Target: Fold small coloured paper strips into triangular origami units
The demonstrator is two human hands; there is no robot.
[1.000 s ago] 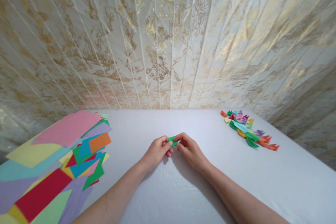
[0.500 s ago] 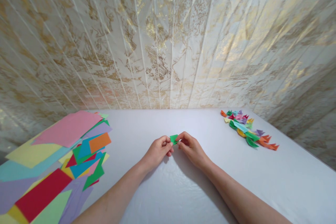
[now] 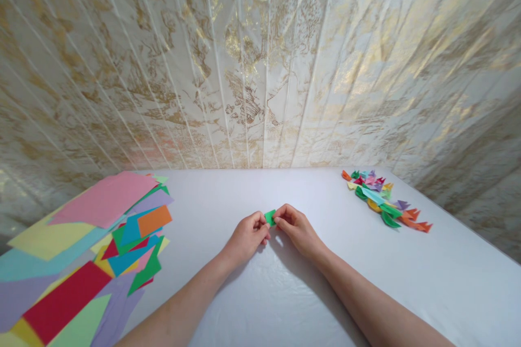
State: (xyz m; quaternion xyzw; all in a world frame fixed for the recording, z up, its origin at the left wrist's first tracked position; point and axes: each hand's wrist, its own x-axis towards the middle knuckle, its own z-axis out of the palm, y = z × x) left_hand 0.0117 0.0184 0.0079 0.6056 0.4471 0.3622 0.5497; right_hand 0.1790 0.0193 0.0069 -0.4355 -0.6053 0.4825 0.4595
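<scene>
A small folded green paper piece point(image 3: 269, 217) is pinched between my two hands at the middle of the white table point(image 3: 317, 293). My left hand point(image 3: 246, 237) grips its left side with thumb and forefinger closed. On its right side my right hand point(image 3: 296, 229) pinches it, fingers curled. Most of the piece is hidden by my fingertips; only its top shows.
A loose heap of coloured paper sheets and offcuts point(image 3: 81, 249) covers the table's left side. A pile of small folded paper pieces point(image 3: 382, 200) in several colours lies at the back right. A gold-patterned wall point(image 3: 260, 65) closes off the table's far edge.
The green piece has been turned and pressed smaller between my fingers, from a flat strip to a compact upright fold. Both hands stayed in place.
</scene>
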